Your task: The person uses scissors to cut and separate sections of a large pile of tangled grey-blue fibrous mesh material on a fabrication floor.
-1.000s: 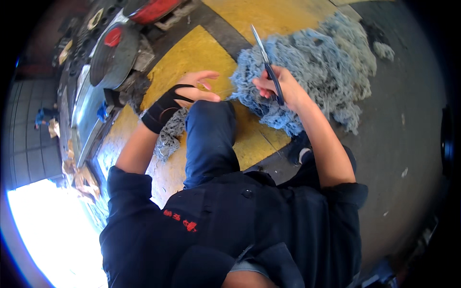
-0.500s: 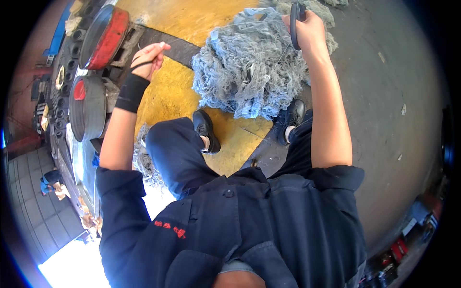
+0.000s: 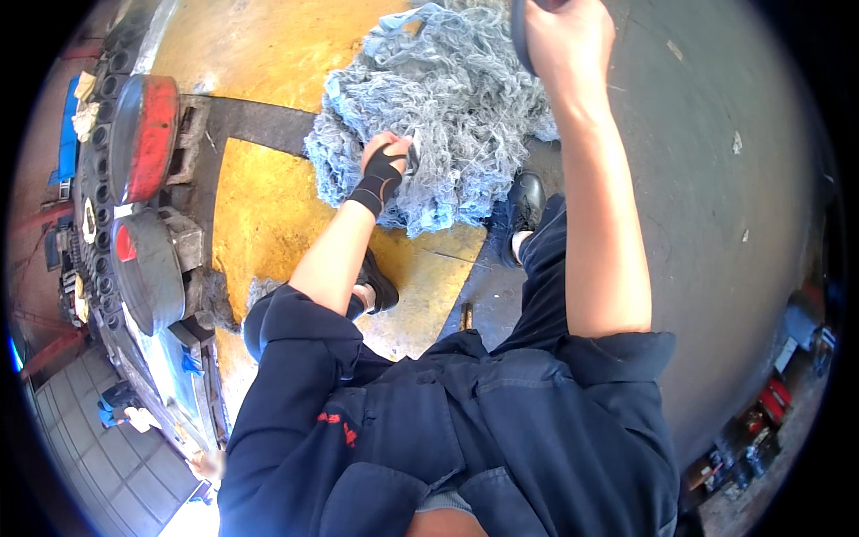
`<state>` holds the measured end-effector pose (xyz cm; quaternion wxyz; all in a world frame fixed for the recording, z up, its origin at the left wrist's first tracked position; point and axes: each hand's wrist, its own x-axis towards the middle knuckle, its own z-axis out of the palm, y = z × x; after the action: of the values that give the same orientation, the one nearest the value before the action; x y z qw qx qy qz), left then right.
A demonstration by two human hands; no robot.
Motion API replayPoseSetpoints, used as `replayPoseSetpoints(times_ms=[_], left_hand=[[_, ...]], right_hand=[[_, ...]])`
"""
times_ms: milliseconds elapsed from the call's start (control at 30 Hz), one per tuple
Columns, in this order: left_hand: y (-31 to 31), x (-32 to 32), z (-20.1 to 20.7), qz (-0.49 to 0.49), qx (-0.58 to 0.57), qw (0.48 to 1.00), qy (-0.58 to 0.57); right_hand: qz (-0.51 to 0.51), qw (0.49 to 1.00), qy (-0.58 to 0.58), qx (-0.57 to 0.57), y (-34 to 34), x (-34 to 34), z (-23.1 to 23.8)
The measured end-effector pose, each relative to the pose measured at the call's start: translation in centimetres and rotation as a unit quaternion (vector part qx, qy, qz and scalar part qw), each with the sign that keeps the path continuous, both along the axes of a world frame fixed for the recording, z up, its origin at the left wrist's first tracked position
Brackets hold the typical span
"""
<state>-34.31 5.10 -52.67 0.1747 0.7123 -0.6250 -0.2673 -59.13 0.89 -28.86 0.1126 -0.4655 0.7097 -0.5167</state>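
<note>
At one tangle (image 3: 456, 116), one left hand (image 3: 386, 159)

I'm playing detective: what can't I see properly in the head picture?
Head view:
Black handle in the right hand: rest cut off by top edge.
Anything under the left hand: hidden by that hand.
Underside of the fluffy pile: hidden by its top.
Distant person at left: too small, action unclear.

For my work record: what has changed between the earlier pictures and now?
The left hand has moved rightward, from beside the blue-grey fibre pile to its left part; whether it grips is unclear. The right hand has gone up to the picture's top edge. It still holds the scissors, now partly out of view.
</note>
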Motion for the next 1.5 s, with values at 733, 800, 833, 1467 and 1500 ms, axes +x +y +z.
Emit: replayPoseSetpoints(times_ms=[733, 800, 833, 1467, 1500], left_hand=[[-4.0, 7.9, 21.8, 0.008, -0.042, 0.841, 0.539], [-1.9, 7.8, 22.3, 0.013, -0.060, 0.880, 0.471], [-0.7, 8.9, 21.7, 0.058, -0.075, 0.912, 0.398], [6.2, 7.7, 29.7, 0.131, -0.342, 0.705, 0.608], [6.3, 8.3, 30.4, 0.143, -0.349, 0.700, 0.606]], right_hand=[[0.210, 0.954, 0.052, 0.208, 0.6, 4.5, -2.4], [0.217, 0.951, 0.042, 0.216, 0.8, 4.8, -2.3], [0.230, 0.947, 0.043, 0.218, 1.0, 5.3, -2.2], [0.373, 0.911, 0.005, 0.178, 1.6, 13.7, -4.9], [0.381, 0.909, 0.013, 0.168, 1.5, 14.0, -4.9]])
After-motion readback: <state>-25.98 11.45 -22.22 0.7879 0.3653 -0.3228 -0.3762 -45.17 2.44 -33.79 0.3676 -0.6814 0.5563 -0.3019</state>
